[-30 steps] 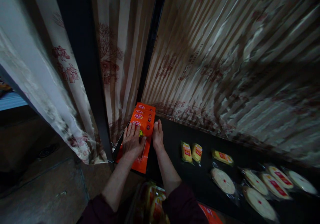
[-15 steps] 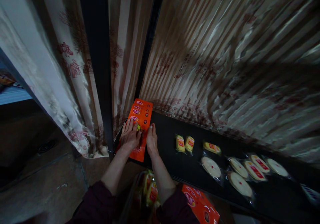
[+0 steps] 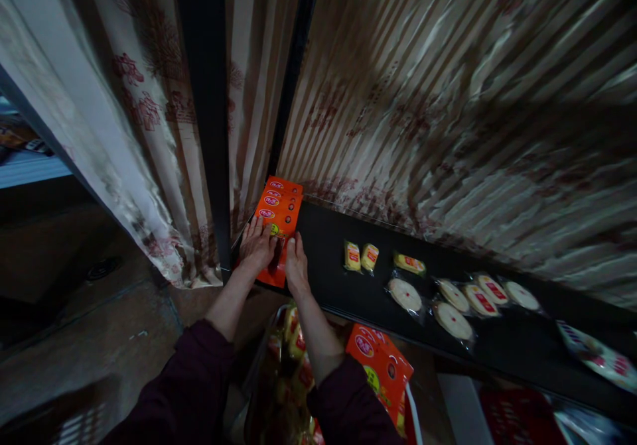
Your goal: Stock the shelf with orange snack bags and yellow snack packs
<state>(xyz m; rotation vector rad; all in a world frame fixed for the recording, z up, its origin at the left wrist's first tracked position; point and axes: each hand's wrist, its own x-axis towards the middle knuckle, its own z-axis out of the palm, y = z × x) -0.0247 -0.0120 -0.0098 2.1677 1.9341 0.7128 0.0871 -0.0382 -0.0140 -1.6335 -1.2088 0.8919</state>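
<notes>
Black and long, a shelf (image 3: 343, 299) runs from the corner near the middle of the view toward the lower right. Behind it hangs a pleated beige curtain (image 3: 398, 87) with reddish-brown printed motifs. At the left, a paler curtain (image 3: 149, 146) shows small red figures and a tree, and a dark upright post (image 3: 206, 100) stands in front of its folds. The room is dim, and the floor (image 3: 194, 306) seems to be of brownish tiles.

In the corner of the shelf lies a stack of orange packets (image 3: 281, 199), overlapping like steps. The left hand (image 3: 256, 246) rests flat upon them, its fingers stretched and released. The right hand (image 3: 297, 266) is set on edge along their right side, its fingers straight and also released.

Each packet bears a white oval logo with purplish characters, and a small dark round mark beside it; a yellow-green spot shows near the left fingers. The characters are too small to read surely.

Farther right on the shelf are three yellow wrapped cakes (image 3: 369, 257) with red and yellow labels, then six pale round flatbreads (image 3: 405, 295) in clear film. Two of these carry red labels, whose writing is not legible. A printed packet (image 3: 597, 357) lies near the right end. Below the shelf, a tub (image 3: 414, 415) holds more yellow packs and orange packets.
</notes>
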